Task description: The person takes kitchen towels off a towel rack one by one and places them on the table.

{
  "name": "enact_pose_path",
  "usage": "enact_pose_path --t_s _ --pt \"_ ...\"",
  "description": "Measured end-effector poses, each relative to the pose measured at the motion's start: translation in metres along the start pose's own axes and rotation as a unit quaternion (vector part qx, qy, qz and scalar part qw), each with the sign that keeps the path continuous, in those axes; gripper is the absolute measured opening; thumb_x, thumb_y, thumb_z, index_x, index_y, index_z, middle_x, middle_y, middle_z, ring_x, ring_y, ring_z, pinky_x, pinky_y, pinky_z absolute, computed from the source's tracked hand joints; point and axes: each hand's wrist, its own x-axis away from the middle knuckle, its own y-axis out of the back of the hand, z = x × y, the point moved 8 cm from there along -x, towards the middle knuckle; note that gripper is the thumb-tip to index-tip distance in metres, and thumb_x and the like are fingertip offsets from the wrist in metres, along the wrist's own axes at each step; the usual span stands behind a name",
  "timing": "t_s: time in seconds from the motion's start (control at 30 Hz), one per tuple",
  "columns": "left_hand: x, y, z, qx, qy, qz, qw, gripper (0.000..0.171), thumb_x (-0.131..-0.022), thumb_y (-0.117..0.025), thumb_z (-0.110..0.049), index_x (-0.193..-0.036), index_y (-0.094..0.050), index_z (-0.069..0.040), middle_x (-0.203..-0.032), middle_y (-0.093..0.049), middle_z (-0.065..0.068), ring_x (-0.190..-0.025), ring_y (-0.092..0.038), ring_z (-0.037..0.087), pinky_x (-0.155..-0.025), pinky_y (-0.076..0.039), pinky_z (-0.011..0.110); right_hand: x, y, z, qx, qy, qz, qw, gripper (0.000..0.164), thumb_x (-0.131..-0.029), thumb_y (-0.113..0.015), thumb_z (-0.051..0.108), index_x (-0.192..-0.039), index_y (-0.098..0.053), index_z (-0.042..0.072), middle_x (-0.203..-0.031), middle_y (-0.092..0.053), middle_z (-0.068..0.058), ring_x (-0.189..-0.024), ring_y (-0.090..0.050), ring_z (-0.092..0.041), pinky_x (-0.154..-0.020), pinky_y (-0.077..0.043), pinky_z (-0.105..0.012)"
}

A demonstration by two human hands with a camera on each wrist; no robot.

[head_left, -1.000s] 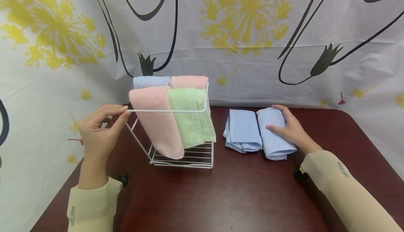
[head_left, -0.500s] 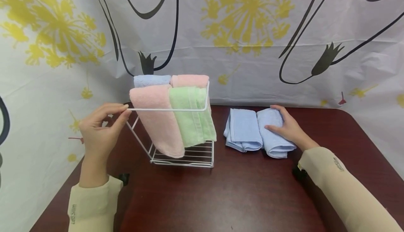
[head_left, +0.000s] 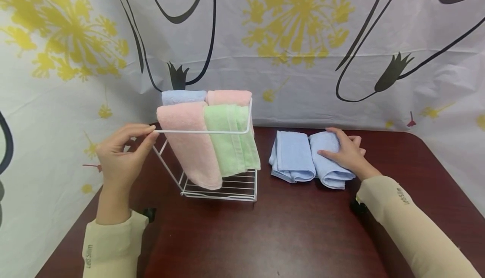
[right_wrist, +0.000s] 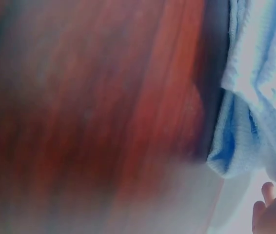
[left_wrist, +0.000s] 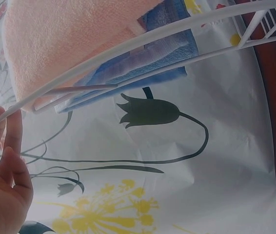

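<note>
My left hand [head_left: 125, 154] pinches the top front corner of a white wire rack [head_left: 201, 132] between thumb and fingertips. Folded towels stand in the rack: a pink towel [head_left: 188, 143] and a green towel [head_left: 227, 139] in front, a blue towel [head_left: 183, 97] and another pink towel [head_left: 229, 97] behind. To the right, my right hand [head_left: 350, 154] grips a folded light blue towel [head_left: 329, 170], thumb on its top and index finger over its far end. In the right wrist view, this towel [right_wrist: 255, 112] has its folds beside the fingers.
A second folded blue towel [head_left: 293, 156] lies on the dark red-brown table [head_left: 284, 231], just left of the gripped one. Behind and to the left hangs a white cloth [head_left: 223, 38] with yellow and dark flower prints. The rack's wire base [head_left: 231, 189] rests on the table.
Some right-hand fingers have come up into sight at the hand's far right side, while thumb and index stay on the towel. The left hand, rack and towels hold their places.
</note>
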Motion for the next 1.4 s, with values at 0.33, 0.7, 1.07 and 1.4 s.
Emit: enact_pose_path --t_s 0.33,0.7,1.07,1.4 --pt "-0.001 -0.001 -0.001 0.009 -0.009 -0.004 0.9999 0.015 -0.074 -0.078 0.011 -0.089 -0.077 0.006 -0.086 -0.075 -0.003 -0.071 -0.058 0.002 -0.057 -0.04 0.012 0.004 0.009 -0.002 0.067 -0.022 -0.002 0.998 0.091 -0.082 -0.07 0.063 -0.151 -0.032 0.016 -0.142 -0.039 -0.029 -0.115 -0.029 -0.049 -0.071 -0.03 -0.058" --pt "-0.001 -0.001 -0.002 0.004 -0.005 0.002 1.0 0.018 -0.074 -0.078 0.012 -0.091 -0.078 0.003 -0.086 -0.075 0.0 -0.072 -0.059 0.001 -0.058 -0.041 0.012 0.019 0.023 0.007 0.079 -0.008 -0.027 0.996 0.084 -0.083 -0.072 0.057 -0.147 -0.039 0.013 -0.136 -0.041 -0.029 -0.114 -0.033 -0.049 -0.07 -0.031 -0.058" --pt "0.0 0.0 -0.002 0.008 -0.003 0.003 1.0 0.018 -0.074 -0.078 0.012 -0.091 -0.077 0.005 -0.087 -0.075 -0.003 -0.073 -0.06 0.002 -0.058 -0.042 0.012 0.031 0.044 0.02 0.047 0.004 -0.06 0.997 0.07 -0.092 -0.067 0.043 -0.144 -0.041 0.004 -0.122 -0.05 -0.027 -0.114 -0.038 -0.052 -0.077 -0.036 -0.064" --pt "0.0 -0.001 -0.002 0.008 0.0 0.003 1.0 0.02 -0.074 -0.078 0.013 -0.092 -0.078 0.003 -0.087 -0.075 0.001 -0.073 -0.06 0.001 -0.058 -0.042 0.013 0.034 0.058 0.054 -0.008 0.065 -0.086 0.994 0.06 -0.093 -0.068 0.027 -0.141 -0.047 -0.003 -0.115 -0.058 -0.03 -0.104 -0.053 -0.044 -0.084 -0.04 -0.054"
